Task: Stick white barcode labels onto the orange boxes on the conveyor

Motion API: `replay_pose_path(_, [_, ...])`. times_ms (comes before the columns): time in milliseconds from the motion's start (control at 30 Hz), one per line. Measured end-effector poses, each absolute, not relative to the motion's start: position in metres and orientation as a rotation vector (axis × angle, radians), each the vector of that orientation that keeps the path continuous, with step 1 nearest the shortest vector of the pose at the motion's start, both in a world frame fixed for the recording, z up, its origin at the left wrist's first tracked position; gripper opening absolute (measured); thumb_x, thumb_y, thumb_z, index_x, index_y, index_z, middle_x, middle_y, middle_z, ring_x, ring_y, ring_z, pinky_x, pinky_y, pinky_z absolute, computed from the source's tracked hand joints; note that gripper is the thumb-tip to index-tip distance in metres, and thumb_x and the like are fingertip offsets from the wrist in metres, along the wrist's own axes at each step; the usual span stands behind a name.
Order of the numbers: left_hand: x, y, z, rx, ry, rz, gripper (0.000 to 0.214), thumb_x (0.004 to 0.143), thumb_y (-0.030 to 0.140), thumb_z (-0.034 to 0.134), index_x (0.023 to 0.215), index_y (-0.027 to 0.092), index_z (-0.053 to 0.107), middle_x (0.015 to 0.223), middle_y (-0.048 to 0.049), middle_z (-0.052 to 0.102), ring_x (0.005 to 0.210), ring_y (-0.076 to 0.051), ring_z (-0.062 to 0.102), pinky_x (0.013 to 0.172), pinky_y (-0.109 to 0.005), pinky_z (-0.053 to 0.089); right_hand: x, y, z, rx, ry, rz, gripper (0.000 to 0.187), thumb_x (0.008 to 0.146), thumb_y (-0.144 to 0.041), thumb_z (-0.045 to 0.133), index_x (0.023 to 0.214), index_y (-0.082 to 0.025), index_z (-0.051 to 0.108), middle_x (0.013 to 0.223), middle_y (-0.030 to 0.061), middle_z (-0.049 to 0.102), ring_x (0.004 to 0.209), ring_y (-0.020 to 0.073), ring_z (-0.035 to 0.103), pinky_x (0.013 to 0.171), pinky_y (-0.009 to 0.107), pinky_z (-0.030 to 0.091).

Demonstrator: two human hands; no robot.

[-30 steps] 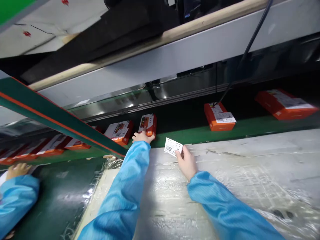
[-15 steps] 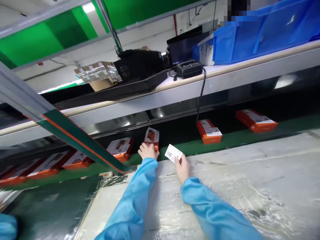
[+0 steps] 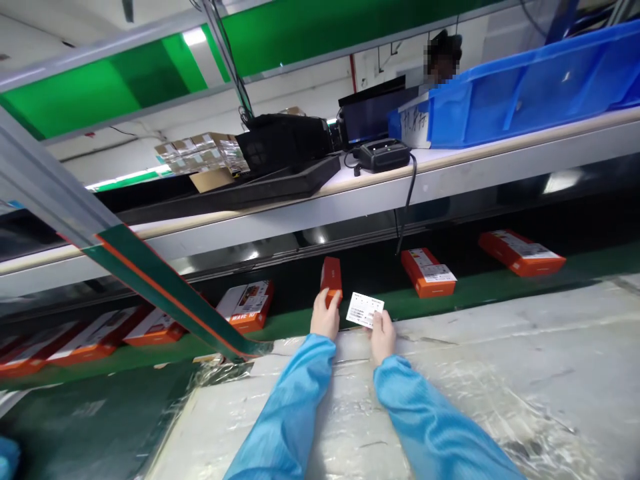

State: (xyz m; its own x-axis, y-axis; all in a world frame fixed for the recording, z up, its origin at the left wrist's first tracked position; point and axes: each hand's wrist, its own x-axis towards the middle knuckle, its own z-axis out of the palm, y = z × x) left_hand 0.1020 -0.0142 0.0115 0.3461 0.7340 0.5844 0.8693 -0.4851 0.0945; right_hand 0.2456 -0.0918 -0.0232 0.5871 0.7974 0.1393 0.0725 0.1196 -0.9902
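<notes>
Two items held, one per hand. Fingers of the left hand [image 3: 325, 319] are closed around the lower end of a small orange-red carton [image 3: 331, 281], which stands upright with a narrow edge toward the camera. Fingers of the right hand [image 3: 383, 337] pinch the lower edge of a white printed card [image 3: 365, 310], tilted and just beside the carton, not touching it. Handling, judged: carton likely light and stiff, its smooth coated faces possibly slippery, so best taken across the broad faces; card thin, light and easily bent, so best held by an edge, clear of the print. Both hands are above the near edge of a green conveyor belt [image 3: 480, 300]. More orange-red cartons [image 3: 427, 273] lie on it, spaced out to the right, and others [image 3: 245, 305] to the left, passing under a green-and-orange rail [image 3: 165, 287]. Blue sleeves [image 3: 295, 400] lead back over a bench [image 3: 505, 360] covered in clear plastic film. Beyond the belt, a white shelf [image 3: 320, 200] carries a blue plastic crate [image 3: 520, 100], a black device [image 3: 384, 155] with a trailing cable [image 3: 409, 200], and a monitor [image 3: 375, 110]. Another person's blue sleeve [image 3: 7, 459] shows at lower left
</notes>
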Motion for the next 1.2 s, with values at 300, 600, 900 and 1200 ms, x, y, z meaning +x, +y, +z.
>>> replay_pose_path(300, [0.144,-0.018,-0.007,-2.671,-1.190,-0.815,0.059,0.078,0.010,0.049,0.136,0.019,0.051,0.136,-0.0115,0.049,0.126,-0.027,0.045,0.109,-0.043,0.040,0.287,-0.079,-0.011,-1.651,-0.906,0.398,0.051,0.096,-0.053,0.016,0.094,-0.015,0.050,0.093,0.0114,0.061,0.077,0.0220,0.060,0.059,0.025,0.048])
replay_pose_path(600, [0.083,-0.027,-0.008,-2.452,-1.423,-1.041,0.030,0.085,0.016,0.047,0.107,0.018,0.067,0.106,-0.0098,0.065,0.095,-0.023,0.060,0.088,-0.040,0.050,0.280,-0.014,0.030,-2.127,-1.248,0.003,0.020,0.091,-0.024,0.052,0.086,-0.009,0.064,0.095,0.0193,0.056,0.094,0.0340,0.052,0.079,0.042,0.042])
replay_pose_path(900, [-0.031,-0.002,0.014,-1.995,-1.941,-1.129,0.036,0.087,0.019,0.045,0.118,0.017,0.064,0.127,-0.0120,0.051,0.119,-0.024,0.047,0.106,-0.035,0.038,0.280,-0.025,0.041,-2.181,-1.431,-0.556,0.038,0.088,-0.018,0.054,0.123,-0.005,0.055,0.125,0.0225,0.042,0.109,0.0372,0.039,0.093,0.050,0.031])
replay_pose_path(1200, [-0.034,0.004,0.010,-1.636,-2.365,-1.086,0.068,0.078,0.037,0.059,0.135,0.004,0.042,0.146,-0.0257,0.021,0.139,-0.039,0.014,0.112,-0.054,0.024,0.178,-0.003,0.049,-1.765,-1.731,0.069,0.026,0.095,-0.025,0.050,0.115,-0.011,0.059,0.121,0.0158,0.050,0.114,0.0312,0.043,0.101,0.041,0.031])
